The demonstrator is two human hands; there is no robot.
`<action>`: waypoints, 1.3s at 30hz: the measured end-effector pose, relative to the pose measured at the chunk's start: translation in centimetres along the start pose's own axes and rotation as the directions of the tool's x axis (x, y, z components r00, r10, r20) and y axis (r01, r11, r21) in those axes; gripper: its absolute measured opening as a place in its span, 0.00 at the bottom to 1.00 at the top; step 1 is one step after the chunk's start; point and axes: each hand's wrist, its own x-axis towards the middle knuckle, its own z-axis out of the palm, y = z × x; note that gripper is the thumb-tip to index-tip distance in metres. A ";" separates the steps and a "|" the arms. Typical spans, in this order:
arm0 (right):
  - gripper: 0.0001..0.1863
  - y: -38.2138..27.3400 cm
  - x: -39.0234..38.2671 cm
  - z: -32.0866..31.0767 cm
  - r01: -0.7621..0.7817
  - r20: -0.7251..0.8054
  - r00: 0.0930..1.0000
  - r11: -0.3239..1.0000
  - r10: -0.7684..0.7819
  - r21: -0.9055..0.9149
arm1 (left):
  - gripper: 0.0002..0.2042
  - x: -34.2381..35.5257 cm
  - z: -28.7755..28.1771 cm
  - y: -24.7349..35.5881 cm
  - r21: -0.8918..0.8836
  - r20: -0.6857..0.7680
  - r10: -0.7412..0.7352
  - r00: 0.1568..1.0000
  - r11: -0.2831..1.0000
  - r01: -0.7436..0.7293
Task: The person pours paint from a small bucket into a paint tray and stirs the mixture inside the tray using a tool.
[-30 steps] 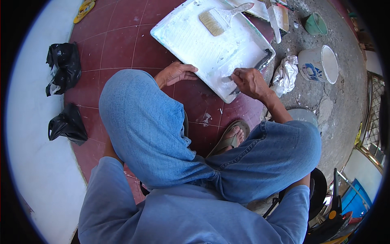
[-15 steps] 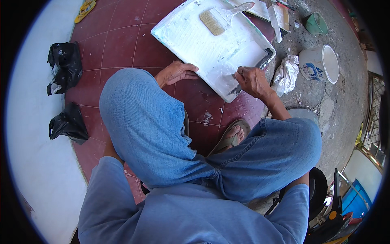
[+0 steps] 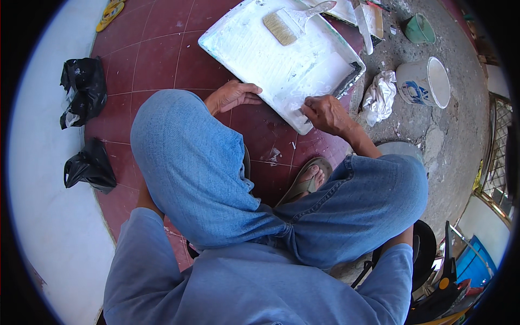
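1. We see the left hand [image 3: 235,97] lightly grasping the near left edge of the white paint tray [image 3: 238,46], thumb at the rim, fingers along the outer side.
2. We see the right hand [image 3: 326,115] at the tray's near right end, its fingers curled inward; we cannot tell what, if anything, they hold.
3. The tray lies beyond the knees, over the red tiled floor [image 3: 157,60], and we find it coated in white.
4. On its far part we see a wide brush [image 3: 287,26], bristles toward us and handle pointing far right.
5. Just right of the tray's far end we notice a long flat blade [image 3: 364,31].
6. Farther right, on grey concrete [image 3: 433,143], we have a crumpled silvery bag [image 3: 381,97], a white bucket [image 3: 407,83] beside it, and a green bucket [image 3: 419,28] beyond.
7. Nearer us, between the knees, a foot in a sandal [image 3: 301,189] rests on the tiles.
8. Well to the left, along the white wall [image 3: 40,135], we see two black plastic bags [image 3: 86,93], with yellow footwear [image 3: 110,15] at the far left.
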 end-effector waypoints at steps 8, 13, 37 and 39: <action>0.09 0.0 -0.6 -0.5 -0.121 -0.040 0.991 0.985 0.127 0.123 | 0.20 0.0 0.4 0.0 0.027 -0.006 0.005 1.000 1.000 -0.005; 0.10 0.5 0.2 -0.8 -0.027 -0.115 0.992 0.987 0.045 0.156 | 0.21 -0.1 0.0 0.1 0.018 -0.001 0.004 1.000 1.000 -0.004; 0.09 0.0 -1.3 -0.6 -0.046 -0.089 0.995 0.995 0.037 -0.091 | 0.22 -0.1 0.4 0.1 0.003 -0.008 0.022 1.000 1.000 -0.022; 0.09 -0.5 -0.8 -0.3 -0.018 -0.028 0.999 0.999 0.017 -0.048 | 0.22 -0.3 0.2 0.2 0.006 -0.007 0.019 1.000 1.000 -0.019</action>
